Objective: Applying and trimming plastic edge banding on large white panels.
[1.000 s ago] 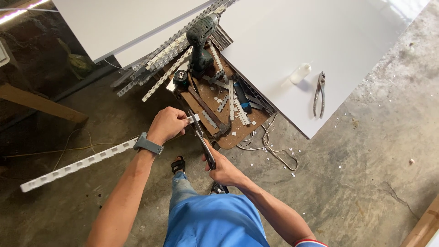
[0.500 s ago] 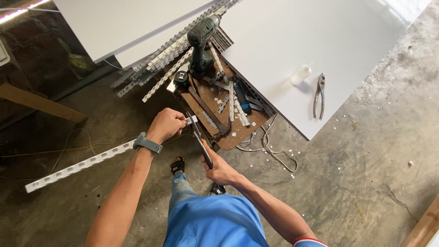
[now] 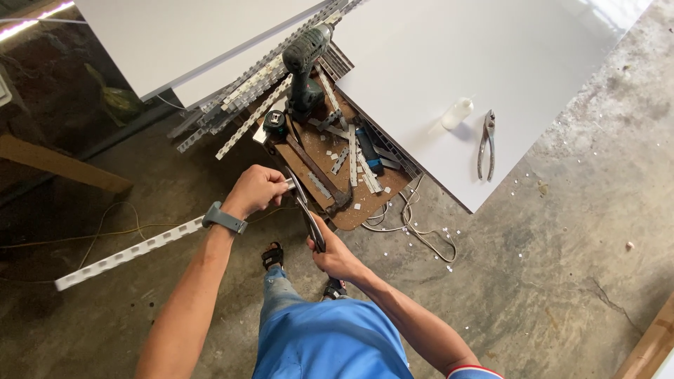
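The person's left hand (image 3: 256,191) is closed in a tight grip around the near end of a long white perforated strip (image 3: 130,251), which runs away toward eight o'clock across the concrete floor (image 3: 562,267). Only a short white tip of the strip shows past the knuckles; the stretch inside the fist is hidden. A grey watch (image 3: 225,217) sits on that wrist.

The right hand (image 3: 335,256) is closed around the handles of a pair of metal snips (image 3: 305,207), whose blades point toward eleven o'clock and meet the strip's tip right beside the left hand. I cannot tell whether the blades are biting the strip or only touching it, as they overlap from this angle. The lower handles vanish inside the palm.

At twelve o'clock from the hands, a brown board (image 3: 351,203) carries a green cordless drill (image 3: 305,70) standing upright, plus short white offcuts and dark tools too jumbled to sort out. More perforated strips (image 3: 249,91) lean in a bundle at eleven o'clock, partly under a white panel. At two o'clock, a large white panel serves as a desk (image 3: 435,63), holding a small clear bottle (image 3: 456,114) and pliers (image 3: 486,144) near each other. Its far edges are cut off.
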